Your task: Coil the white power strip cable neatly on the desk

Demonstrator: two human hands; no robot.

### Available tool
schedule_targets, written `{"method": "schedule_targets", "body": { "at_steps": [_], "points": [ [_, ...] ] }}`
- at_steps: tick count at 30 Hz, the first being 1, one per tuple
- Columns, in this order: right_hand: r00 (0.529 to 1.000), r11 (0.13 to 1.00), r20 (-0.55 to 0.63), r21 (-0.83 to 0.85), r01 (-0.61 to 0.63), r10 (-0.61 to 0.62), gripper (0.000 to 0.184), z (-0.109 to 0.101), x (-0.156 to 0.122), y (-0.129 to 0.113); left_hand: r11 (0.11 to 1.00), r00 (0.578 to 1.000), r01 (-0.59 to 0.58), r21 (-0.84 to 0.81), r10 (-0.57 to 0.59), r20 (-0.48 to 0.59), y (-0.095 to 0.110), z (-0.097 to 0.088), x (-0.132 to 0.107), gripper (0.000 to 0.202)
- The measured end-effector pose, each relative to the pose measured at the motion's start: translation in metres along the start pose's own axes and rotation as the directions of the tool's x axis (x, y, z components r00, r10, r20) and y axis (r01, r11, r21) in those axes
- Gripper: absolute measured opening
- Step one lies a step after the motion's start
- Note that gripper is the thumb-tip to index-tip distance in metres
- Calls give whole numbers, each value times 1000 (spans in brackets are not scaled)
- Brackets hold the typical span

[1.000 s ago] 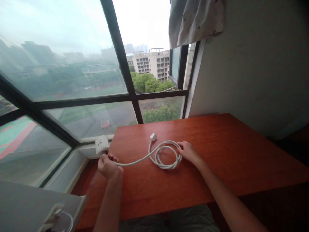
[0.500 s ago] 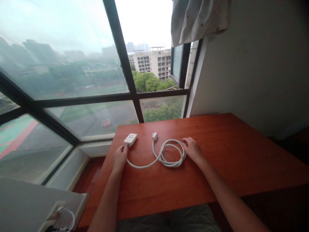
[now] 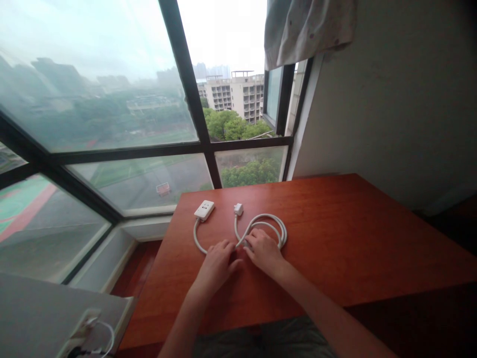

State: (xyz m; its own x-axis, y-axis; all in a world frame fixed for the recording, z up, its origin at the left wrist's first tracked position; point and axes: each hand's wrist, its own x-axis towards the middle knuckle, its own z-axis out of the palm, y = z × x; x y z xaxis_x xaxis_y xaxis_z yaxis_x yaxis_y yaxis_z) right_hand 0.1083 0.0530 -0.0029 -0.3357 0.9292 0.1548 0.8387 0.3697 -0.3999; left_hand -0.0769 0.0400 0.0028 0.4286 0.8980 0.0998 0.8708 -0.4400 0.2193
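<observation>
A white extension cord lies on the red-brown wooden table [image 3: 354,238]. Its socket block [image 3: 204,210] rests near the table's far left corner, and its plug [image 3: 238,209] lies just to the right of it. The cable [image 3: 278,226] forms a loose coil to the right of the plug. My left hand [image 3: 216,266] lies on the table with its fingers stretched out, the tips touching the cable's near loop. Right beside it, my right hand [image 3: 263,251] has its fingers curled over the near left side of the coil.
A large window with dark frames [image 3: 208,149] stands behind the table, with a low sill [image 3: 149,226] at its left. A grey wall [image 3: 391,109] runs along the right and a curtain [image 3: 309,25] hangs above. A white charger with a cable [image 3: 87,323] sits lower left.
The socket block went from hanging off the table's left edge to lying on the table. My left hand let go of it and moved right; my right hand slid left, so both meet at the cable.
</observation>
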Motion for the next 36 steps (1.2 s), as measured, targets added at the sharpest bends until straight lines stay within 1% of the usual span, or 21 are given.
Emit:
{"method": "schedule_targets", "body": {
  "at_steps": [1,3,5,6,8,9,11,13,15,18,20,21,23,25,26,27,29,30,32,34,36],
  "points": [
    [1000,1000,3,-4,-6,6,13,3,2,-1,1000,1000,-9,12,9,23,3,0,-1,12],
    [1000,1000,23,-7,-6,7,14,7,4,-2,999,1000,8,38,-8,-1,3,-5,2,17],
    [999,1000,50,-7,21,-20,16,8,4,-2,998,994,35,55,-29,-101,-2,-15,10,23],
    [998,999,56,-9,42,-41,17,8,2,-2,997,984,55,63,-43,-173,-5,-22,15,25],
    [995,996,58,-14,83,-82,18,6,-4,-2,989,950,117,95,-83,-302,-11,-33,25,26],
    [993,995,60,-12,100,-99,17,4,-9,-2,982,935,150,118,-102,-341,-14,-38,30,26],
    [990,993,69,2,122,-122,17,0,-21,-1,967,923,196,162,-126,-363,-19,-43,38,24],
    [987,990,79,31,139,-141,19,-4,-33,1,957,927,217,195,-139,-348,-26,-42,43,24],
    [986,987,72,63,149,-154,21,-8,-43,5,954,939,228,197,-161,-305,-34,-35,45,25],
    [989,983,31,121,138,-143,24,-13,-51,11,965,958,236,112,-212,-191,-48,-17,43,22],
    [994,979,-4,168,112,-113,25,-16,-54,16,975,967,222,29,-217,-136,-56,-5,40,22],
    [995,976,-24,194,96,-94,25,-17,-54,19,978,968,211,-8,-210,-138,-59,0,39,23],
    [996,967,-61,243,74,-61,26,-19,-55,25,981,962,185,-63,-194,-194,-61,5,35,29],
    [995,956,-91,284,75,-51,27,-21,-56,30,989,957,128,-80,-144,-251,-55,2,29,44],
    [993,950,-103,302,80,-51,27,-21,-56,31,994,964,81,-75,-97,-249,-50,-2,26,53],
    [992,944,-113,319,86,-53,27,-22,-57,32,998,974,21,-67,-36,-223,-43,-7,22,60],
    [991,934,-127,346,90,-48,27,-24,-57,32,992,989,-103,-71,95,-117,-26,-19,14,69],
    [990,930,-131,357,89,-44,26,-25,-57,31,987,988,-138,-80,132,-81,-18,-23,10,67],
    [990,923,-137,375,89,-40,26,-29,-57,28,968,976,-218,-122,220,-2,-3,-30,6,51],
    [989,908,-143,408,97,-42,25,-33,-55,29,952,966,-247,-179,257,37,6,-32,4,30],
    [985,888,-170,453,83,-5,25,-37,-56,36,946,965,-239,-220,256,51,9,-31,4,24]
  ]
}}
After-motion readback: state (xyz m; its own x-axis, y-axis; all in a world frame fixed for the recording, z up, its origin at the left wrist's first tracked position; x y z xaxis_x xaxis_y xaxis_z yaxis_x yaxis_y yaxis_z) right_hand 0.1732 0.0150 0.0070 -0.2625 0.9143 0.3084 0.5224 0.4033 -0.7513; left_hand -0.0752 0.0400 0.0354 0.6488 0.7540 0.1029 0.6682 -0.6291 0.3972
